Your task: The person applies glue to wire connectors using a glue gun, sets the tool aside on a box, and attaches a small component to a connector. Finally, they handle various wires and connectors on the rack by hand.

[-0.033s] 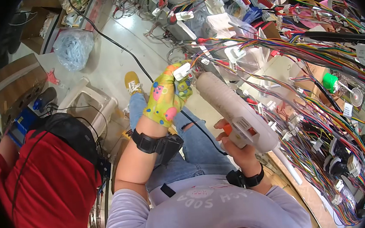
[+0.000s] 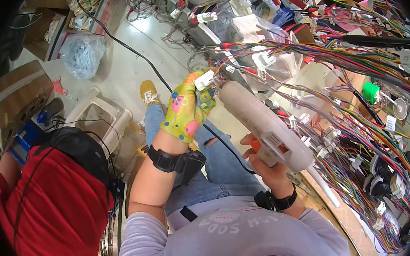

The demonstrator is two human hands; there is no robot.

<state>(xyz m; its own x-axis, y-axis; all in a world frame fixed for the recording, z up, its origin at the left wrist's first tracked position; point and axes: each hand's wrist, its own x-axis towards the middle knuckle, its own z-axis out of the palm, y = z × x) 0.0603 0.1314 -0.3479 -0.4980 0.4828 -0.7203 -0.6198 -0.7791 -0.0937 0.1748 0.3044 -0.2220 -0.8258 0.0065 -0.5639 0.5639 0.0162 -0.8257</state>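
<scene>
My left hand (image 2: 185,111), in a yellow glove with coloured spots, is closed on a white plastic connector (image 2: 204,80) with wires running off to the right. My bare right hand (image 2: 267,167) grips a bulky white hot glue gun (image 2: 263,120) that has an orange trigger. From the gun's rear end sticks a whitish glue stick (image 2: 323,188). The gun's front end lies close to the connector; its tip is hard to make out, so I cannot tell whether the two touch.
Bundles of coloured wires (image 2: 305,51) with white connectors hang across the right side. On my left a person in a red top (image 2: 56,209) bends forward, near a white plastic stool (image 2: 99,115). A black cable (image 2: 135,51) crosses in front of my legs. Cardboard boxes (image 2: 19,95) stand far left.
</scene>
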